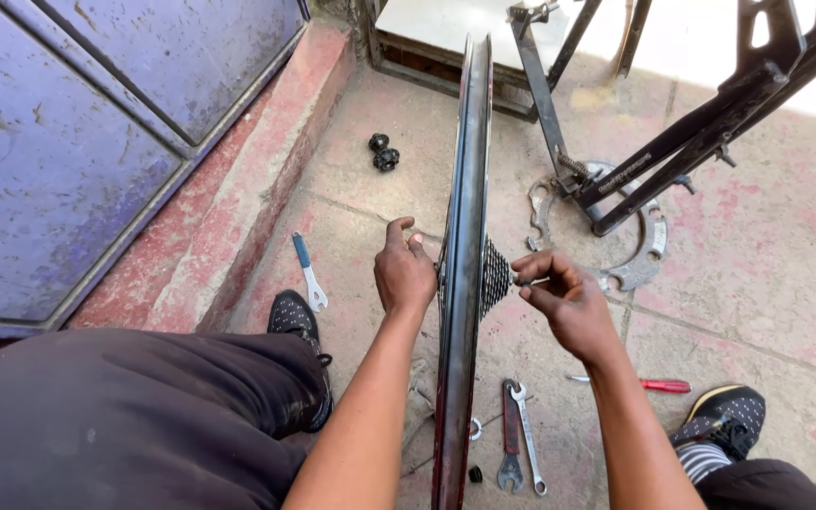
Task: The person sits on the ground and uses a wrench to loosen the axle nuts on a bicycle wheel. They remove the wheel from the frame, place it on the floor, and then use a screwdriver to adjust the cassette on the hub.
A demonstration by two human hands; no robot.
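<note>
wheel: I'm keeping a bike wheel upright, edge-on to me, between my knees; its lower rim is running down to the concrete floor.
cassette: sprocket cluster is sitting on the wheel's right side at the hub.
left hand: my left hand is resting against the wheel's left side at hub height, fingers curled, thumb up; can't tell what the grip is closing on, the wheel is hiding it.
right hand: my right hand is hovering just beside the cassette, wrist bent, grip pinching a small thin metal part between thumb & fingertips.
floor, left: blue-handled flat wrench is lying near my left shoe; two small black round parts are lying further off.
floor, right: two spanners are lying side by side below the wheel; red-handled screwdriver is lying near my right shoe.
stand: black metal stand is rising from a ring-shaped base plate, behind my right hand.
containers: none I can see.
</note>
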